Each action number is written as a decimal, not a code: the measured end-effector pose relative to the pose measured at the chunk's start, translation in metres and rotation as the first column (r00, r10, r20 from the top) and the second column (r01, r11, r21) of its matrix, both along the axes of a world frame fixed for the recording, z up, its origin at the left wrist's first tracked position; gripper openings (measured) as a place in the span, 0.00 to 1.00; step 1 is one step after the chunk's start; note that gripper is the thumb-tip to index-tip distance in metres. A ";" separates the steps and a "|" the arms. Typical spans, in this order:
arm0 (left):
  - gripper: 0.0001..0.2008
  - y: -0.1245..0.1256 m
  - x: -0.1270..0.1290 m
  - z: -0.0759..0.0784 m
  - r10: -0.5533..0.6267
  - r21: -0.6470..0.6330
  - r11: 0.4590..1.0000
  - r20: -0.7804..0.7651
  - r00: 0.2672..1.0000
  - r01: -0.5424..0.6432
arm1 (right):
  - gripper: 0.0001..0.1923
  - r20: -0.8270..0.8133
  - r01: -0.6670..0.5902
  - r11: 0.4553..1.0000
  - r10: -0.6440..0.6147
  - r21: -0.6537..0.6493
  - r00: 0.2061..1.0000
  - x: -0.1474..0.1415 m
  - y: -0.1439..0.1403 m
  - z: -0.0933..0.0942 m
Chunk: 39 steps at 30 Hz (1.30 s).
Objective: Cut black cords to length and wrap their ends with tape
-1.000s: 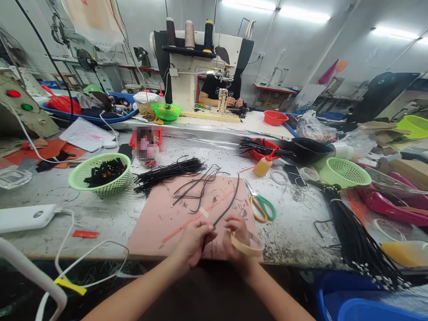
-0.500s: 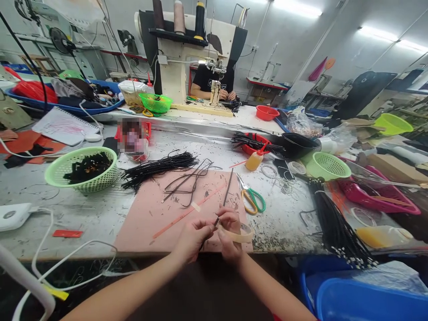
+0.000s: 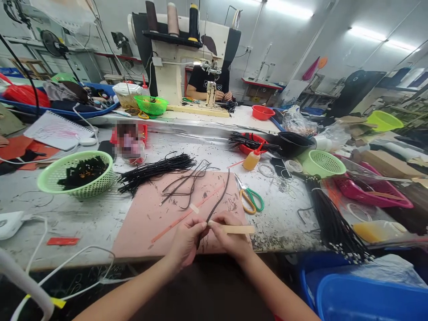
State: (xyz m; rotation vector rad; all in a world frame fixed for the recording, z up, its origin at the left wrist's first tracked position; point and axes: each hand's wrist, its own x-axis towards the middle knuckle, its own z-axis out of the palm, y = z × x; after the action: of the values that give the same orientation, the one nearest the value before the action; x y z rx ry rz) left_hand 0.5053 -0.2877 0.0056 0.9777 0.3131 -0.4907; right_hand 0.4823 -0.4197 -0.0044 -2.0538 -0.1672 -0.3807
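At mat edge | left hand (image 3: 186,240) pinches black cord (image 3: 219,200) | right hand (image 3: 230,236) grips tape roll (image 3: 238,229), edge-on

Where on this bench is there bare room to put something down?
Bare bench lies between the green basket, the pink mat and the white cable. A smaller patch sits beyond the scissors. The right side around the pink tray is crowded.

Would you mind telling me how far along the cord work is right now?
Looks done: a few loose cords lie on the pink mat. In hand: the left hand pinches one black cord while the right hand holds a tape roll against it. Left: the cord bundle beyond the mat.
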 end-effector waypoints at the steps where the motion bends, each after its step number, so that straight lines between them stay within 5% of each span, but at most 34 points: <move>1: 0.07 0.000 0.000 -0.001 -0.002 -0.008 1.000 -0.001 1.000 0.002 | 0.04 -0.049 0.005 0.998 -0.002 0.056 0.999 0.000 -0.001 0.002; 8: 0.07 0.002 0.002 -0.001 -0.018 -0.016 1.000 0.047 0.999 0.019 | 0.09 -0.267 0.015 0.916 0.101 0.400 0.958 -0.003 0.007 0.005; 14: 0.07 0.006 0.001 -0.006 -0.002 0.079 0.997 0.114 0.993 -0.007 | 0.11 -0.319 0.071 0.919 0.062 0.389 0.946 -0.001 0.013 0.002; 20: 0.06 0.007 0.001 -0.009 -0.008 0.239 0.968 0.352 0.936 -0.082 | 0.10 -0.328 0.108 0.907 0.034 0.407 0.944 -0.001 0.015 0.000; 31: 0.05 0.013 0.000 0.000 -0.220 0.447 0.890 0.591 0.776 -0.088 | 0.11 -0.359 0.165 0.800 0.066 0.577 0.931 -0.001 0.022 -0.005; 35: 0.04 0.013 0.001 0.003 -0.242 0.457 0.887 0.577 0.780 -0.063 | 0.11 -0.333 0.170 0.832 0.019 0.528 0.943 -0.003 0.022 -0.002; 39: 0.07 0.012 0.002 0.003 -0.179 0.360 0.933 0.405 0.897 0.024 | 0.08 -0.245 0.082 0.937 0.004 0.339 0.969 -0.004 0.016 0.004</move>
State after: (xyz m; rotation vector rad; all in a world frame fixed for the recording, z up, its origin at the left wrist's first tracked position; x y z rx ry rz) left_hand 0.5069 -0.2758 0.0088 1.4241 -0.0612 -0.3040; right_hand 0.4780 -0.4042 -0.0006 -1.7359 0.0869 -0.1646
